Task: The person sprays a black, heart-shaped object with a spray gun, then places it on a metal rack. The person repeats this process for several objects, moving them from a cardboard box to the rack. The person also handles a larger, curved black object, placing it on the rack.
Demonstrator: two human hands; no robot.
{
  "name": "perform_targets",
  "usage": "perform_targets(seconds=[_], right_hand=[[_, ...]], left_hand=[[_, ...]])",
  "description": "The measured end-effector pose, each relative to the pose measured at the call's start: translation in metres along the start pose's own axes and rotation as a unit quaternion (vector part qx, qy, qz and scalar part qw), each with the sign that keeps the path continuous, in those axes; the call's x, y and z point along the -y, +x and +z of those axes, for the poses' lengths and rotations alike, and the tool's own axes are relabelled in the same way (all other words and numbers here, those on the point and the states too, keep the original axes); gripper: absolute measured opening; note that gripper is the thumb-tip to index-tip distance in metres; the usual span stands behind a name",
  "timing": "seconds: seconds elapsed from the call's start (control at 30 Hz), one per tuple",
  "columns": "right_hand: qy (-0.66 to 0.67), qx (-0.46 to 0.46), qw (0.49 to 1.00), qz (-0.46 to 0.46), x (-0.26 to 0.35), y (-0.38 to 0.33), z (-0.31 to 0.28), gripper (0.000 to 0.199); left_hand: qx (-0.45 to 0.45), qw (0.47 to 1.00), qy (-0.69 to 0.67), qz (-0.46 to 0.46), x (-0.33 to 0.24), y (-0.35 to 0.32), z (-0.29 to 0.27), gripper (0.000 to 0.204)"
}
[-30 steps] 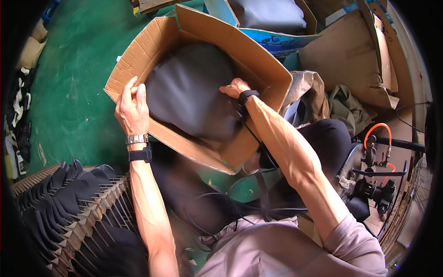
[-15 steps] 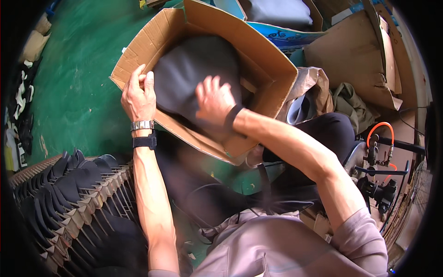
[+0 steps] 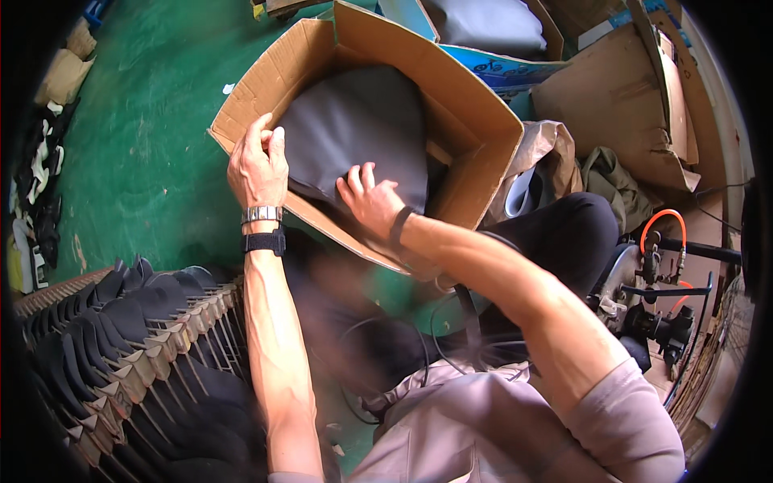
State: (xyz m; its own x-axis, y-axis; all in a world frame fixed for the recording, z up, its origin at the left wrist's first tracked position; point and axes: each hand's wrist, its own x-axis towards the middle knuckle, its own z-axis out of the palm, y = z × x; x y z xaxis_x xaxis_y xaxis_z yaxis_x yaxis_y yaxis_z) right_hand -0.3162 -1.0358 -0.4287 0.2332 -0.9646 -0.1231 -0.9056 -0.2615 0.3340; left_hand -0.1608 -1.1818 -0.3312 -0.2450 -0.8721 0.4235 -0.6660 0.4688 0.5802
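An open cardboard box (image 3: 475, 173) sits in front of me, tilted in view. Inside it lies a smooth dark grey, leather-like piece (image 3: 358, 121) with a rounded outline; whether it is one piece or a stack is hidden. My left hand (image 3: 258, 167) is closed on the box's near-left edge, thumb on the inner side. Fingers spread, my right hand (image 3: 374, 200) rests on the near part of the grey piece, its forearm passing over the box's near wall.
At lower left stands a rack (image 3: 153, 346) with rows of dark curved pieces. Behind the box is a blue carton (image 3: 503, 68) holding a grey wrapped bundle. To the right are brown paper (image 3: 551, 149), a large cardboard piece (image 3: 604, 105) and a machine with an orange hose (image 3: 664, 213).
My right hand has moved slightly down and left across the grey piece. In view, the box and my left hand sit a little farther right.
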Motion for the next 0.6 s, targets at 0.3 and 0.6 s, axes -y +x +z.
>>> perform_targets(seconds=[0.3, 0.6], right_hand=[[0.23, -0.04, 0.972, -0.02, -0.043, -0.004, -0.009, 0.052], [0.367, -0.04, 0.929, -0.032, -0.067, 0.007, 0.007, 0.04]], left_hand=[[0.0, 1.0, 0.003, 0.01, 0.001, -0.001, 0.0, 0.03], [0.006, 1.0, 0.008, 0.008, 0.0, -0.001, -0.002, 0.029]])
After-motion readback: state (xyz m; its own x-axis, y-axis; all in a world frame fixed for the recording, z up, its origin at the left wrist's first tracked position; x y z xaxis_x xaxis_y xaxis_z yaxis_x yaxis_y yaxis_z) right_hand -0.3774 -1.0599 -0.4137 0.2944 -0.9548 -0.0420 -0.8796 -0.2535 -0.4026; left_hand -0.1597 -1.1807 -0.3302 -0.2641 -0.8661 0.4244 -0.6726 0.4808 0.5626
